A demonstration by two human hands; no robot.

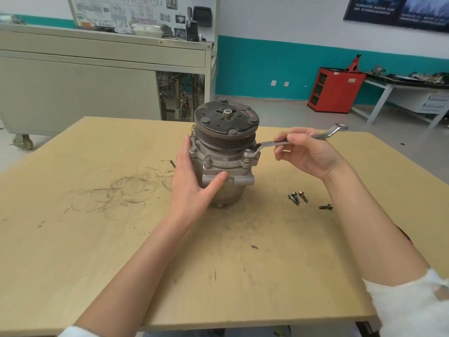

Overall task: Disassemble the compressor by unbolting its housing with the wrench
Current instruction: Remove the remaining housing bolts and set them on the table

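Standing upright near the middle of the frame, the compressor (224, 164) rests on the wooden counter (97, 215) with its dark grooved pulley (226, 120) on top. The left hand (192, 183) clasps the grey housing from the left: the palm lies against its side, the thumb (217, 180) lies flat across the front, and the other fingers reach behind the body, mostly out of sight. The right hand (311, 154), right of centre, holds the wrench (279, 143) by the middle of its shank, its fingers (281, 137) curled and pinching the metal. The wrench's near ring end sits over a bolt on the right side of the housing flange, just under the pulley; its far end points toward the right of the frame, clear of the counter. Two bolt heads (193, 149) show on the flange's left side, beside the left hand.

Three loose bolts lie on the counter right of the compressor: two close together (297, 197), and a third (325, 207) a little further right. Dark scuffs and curved scratches mark the counter left of centre. A grey wheeled cabinet (97, 76) stands in the upper left, a red cabinet (336, 90) in the upper right.
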